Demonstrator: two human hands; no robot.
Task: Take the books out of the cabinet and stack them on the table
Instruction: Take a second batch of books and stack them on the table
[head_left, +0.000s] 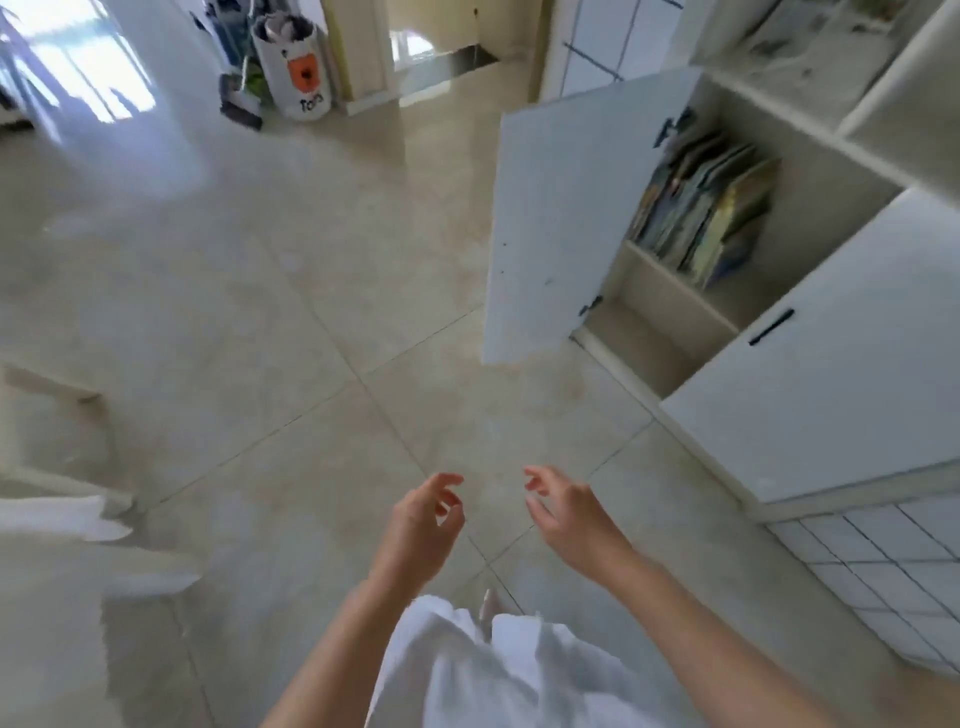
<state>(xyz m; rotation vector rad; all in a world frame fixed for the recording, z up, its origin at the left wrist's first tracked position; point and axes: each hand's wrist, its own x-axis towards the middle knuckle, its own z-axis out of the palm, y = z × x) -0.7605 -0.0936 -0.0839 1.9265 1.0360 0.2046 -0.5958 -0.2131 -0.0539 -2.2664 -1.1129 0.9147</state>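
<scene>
A row of thin colourful books (706, 208) leans on the upper shelf of a white cabinet (810, 171) at the right, whose left door (566, 218) stands open. The shelf below the books looks bare. My left hand (421, 525) and my right hand (566, 514) hang over the tiled floor at the bottom centre, well short of the cabinet. Both hold nothing, with fingers loosely curled and apart. A blurred pale edge (57, 514) at the left may be the table.
The cabinet's right door (831, 384) with a black handle is closed. A white bin (296, 67) with an orange label stands far back beside dark items. A white tiled surface (883, 561) sits at the lower right. Beige floor tiles (260, 312) spread between.
</scene>
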